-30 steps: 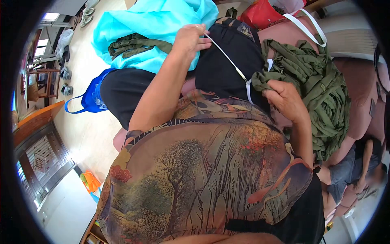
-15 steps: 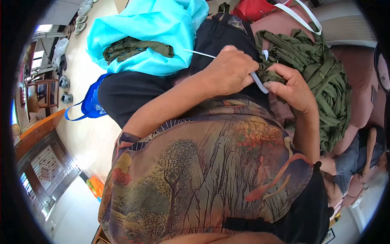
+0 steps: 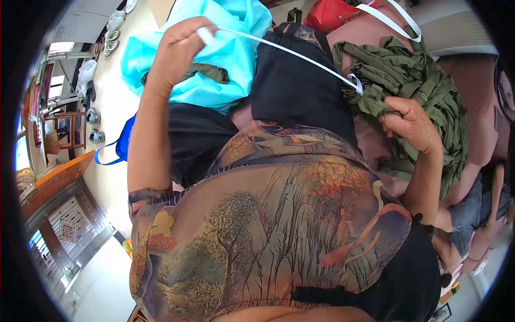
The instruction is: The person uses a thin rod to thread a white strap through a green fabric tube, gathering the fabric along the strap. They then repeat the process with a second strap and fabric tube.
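Note:
My left hand (image 3: pixel 179 51) is raised at the upper left, in front of the light blue bag (image 3: pixel 241 53), with its fingers closed on a thin white cord (image 3: pixel 292 52). A white piece shows at its fingertips. The cord runs taut down to the right, where it meets gathered dark green fabric (image 3: pixel 375 102) at a small white loop. My right hand (image 3: pixel 410 122) is closed around the end of this fabric, beside a large heap of green strips (image 3: pixel 429 88). More green cloth (image 3: pixel 212 72) lies in the blue bag, partly hidden by my left wrist.
A red bag (image 3: pixel 327 15) with white handles lies at the top. At the left are a dark blue bag (image 3: pixel 122 142), shoes (image 3: pixel 93 116) on the floor and a wooden chair (image 3: pixel 68 126). Another person's bare arm and grey shorts (image 3: pixel 466 212) show at the lower right.
My left hand has moved up and left from beside my right hand, and the white cord now spans the gap. My right hand has shifted slightly right and down.

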`<action>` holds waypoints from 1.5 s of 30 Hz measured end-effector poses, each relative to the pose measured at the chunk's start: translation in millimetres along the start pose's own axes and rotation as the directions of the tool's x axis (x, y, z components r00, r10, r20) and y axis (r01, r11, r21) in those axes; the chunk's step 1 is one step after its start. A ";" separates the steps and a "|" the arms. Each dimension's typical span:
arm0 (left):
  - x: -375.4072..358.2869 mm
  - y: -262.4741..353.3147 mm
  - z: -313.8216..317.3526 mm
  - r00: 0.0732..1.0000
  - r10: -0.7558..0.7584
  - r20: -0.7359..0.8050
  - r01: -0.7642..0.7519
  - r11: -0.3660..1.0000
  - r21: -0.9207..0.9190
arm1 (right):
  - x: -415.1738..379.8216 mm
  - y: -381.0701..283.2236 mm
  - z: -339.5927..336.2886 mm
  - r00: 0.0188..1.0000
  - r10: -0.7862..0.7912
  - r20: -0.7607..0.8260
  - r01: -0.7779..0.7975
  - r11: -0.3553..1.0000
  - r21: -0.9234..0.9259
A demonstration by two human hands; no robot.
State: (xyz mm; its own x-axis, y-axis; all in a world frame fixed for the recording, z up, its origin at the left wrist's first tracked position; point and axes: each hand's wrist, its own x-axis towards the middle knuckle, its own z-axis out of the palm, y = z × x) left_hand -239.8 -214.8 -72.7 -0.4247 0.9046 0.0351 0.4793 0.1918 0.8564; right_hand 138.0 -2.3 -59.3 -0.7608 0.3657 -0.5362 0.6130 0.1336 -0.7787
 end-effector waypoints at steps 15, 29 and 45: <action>-1.4 15.5 119.8 0.794 0.602 0.087 -0.580 0.707 0.404 | 52.1 1.2 35.8 0.987 -0.114 0.113 0.093 0.981 0.172; -1.6 12.9 129.9 0.696 0.669 0.261 -0.718 0.638 0.278 | 28.6 15.1 18.3 0.985 -0.122 0.118 0.112 0.990 0.092; 4.3 17.4 132.0 0.911 0.060 0.408 0.010 0.986 -0.166 | 28.9 23.4 18.6 0.982 -0.067 0.177 -0.010 0.914 0.405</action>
State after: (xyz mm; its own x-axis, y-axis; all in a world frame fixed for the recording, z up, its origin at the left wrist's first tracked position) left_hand -131.9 -157.3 -125.6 -0.0447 0.9909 -0.1271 0.3413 0.1347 0.9303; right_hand 126.3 -5.7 -99.0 -0.8260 0.1873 -0.5316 0.4819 -0.2545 -0.8385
